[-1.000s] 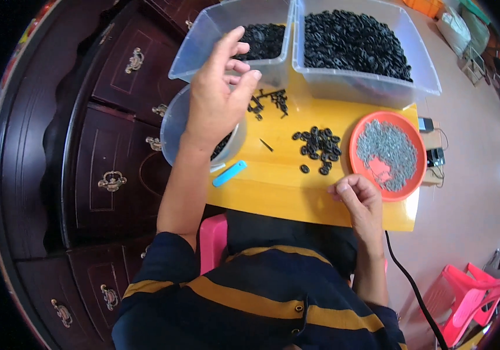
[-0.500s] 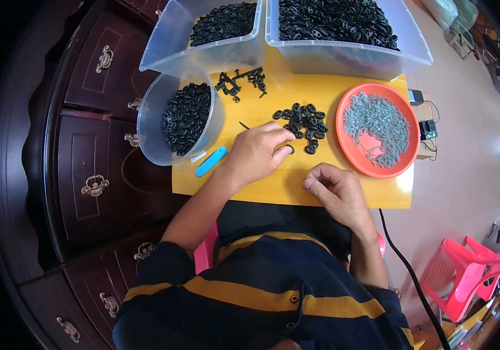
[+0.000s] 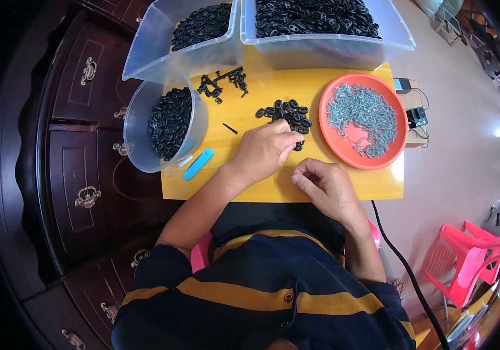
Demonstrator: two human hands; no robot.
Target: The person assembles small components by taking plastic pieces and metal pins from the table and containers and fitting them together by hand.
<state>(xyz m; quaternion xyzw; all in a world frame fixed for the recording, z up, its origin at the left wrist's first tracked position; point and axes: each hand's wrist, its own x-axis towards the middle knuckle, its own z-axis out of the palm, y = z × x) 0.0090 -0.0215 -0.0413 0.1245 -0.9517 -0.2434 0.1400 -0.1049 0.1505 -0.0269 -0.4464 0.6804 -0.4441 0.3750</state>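
Note:
My left hand (image 3: 266, 150) reaches over the near edge of a small pile of black oval two-holed pieces (image 3: 296, 111) on the yellow table. Its thumb and fingers are pinched together; whatever lies between them is hidden. Closer to the table's front edge, my right hand (image 3: 326, 185) is curled, thumb against the forefinger. I cannot make out anything in that pinch. To its right stands an orange-red round plate (image 3: 400, 149) of small silvery metal parts (image 3: 364, 114).
A clear round tub (image 3: 198, 125) of black pieces stands at left, near a blue-handled tool (image 3: 198, 164) and a thin black stick (image 3: 230, 128). Two clear bins, left (image 3: 183, 61) and right (image 3: 320, 55), line the back. Black scraps (image 3: 224, 81) lie before them.
The whole view has shifted, with the table now further left. My left hand has moved rightward over the pile's near edge. The right hand keeps its curled pose.

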